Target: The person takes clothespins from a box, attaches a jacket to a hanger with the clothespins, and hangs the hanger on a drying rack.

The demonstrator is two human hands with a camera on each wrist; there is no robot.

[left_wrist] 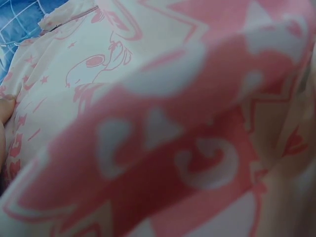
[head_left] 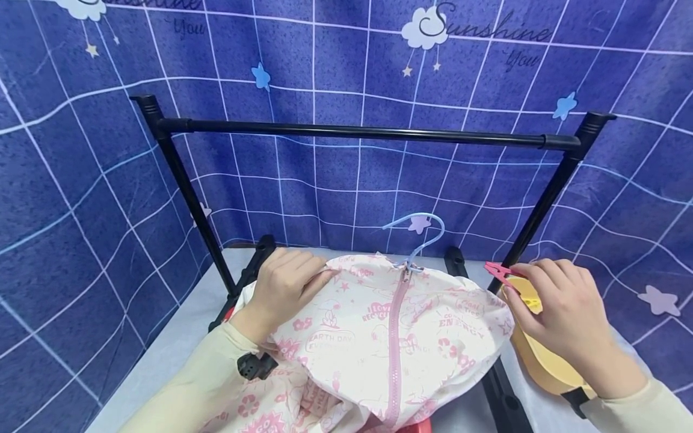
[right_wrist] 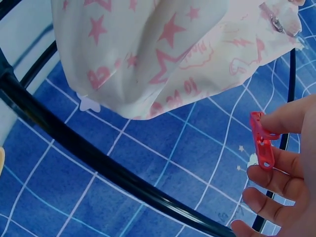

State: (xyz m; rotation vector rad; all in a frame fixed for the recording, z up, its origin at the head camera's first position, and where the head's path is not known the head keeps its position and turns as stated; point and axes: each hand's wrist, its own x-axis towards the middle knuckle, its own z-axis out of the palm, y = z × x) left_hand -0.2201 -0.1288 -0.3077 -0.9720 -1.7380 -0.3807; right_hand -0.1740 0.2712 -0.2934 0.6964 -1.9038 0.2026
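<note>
A white garment (head_left: 346,337) with pink print and a pink zipper is draped over a hanger, whose light blue hook (head_left: 433,237) sticks up at the collar. My left hand (head_left: 289,285) grips the garment's upper edge left of the zipper. Between thumb and fingers, my right hand (head_left: 557,307) pinches a small red-pink clothespin (right_wrist: 261,140), held apart from the garment's right shoulder. In the left wrist view the printed cloth (left_wrist: 163,123) fills nearly everything, and only a bit of the left hand shows at the edge.
A black rack (head_left: 368,130) with a horizontal bar stands behind the garment. On the right is a yellow container (head_left: 547,361) with a yellow item (head_left: 530,300) in it. Part of a red object (head_left: 419,427) shows under the garment. A blue grid-patterned curtain (head_left: 346,66) hangs behind.
</note>
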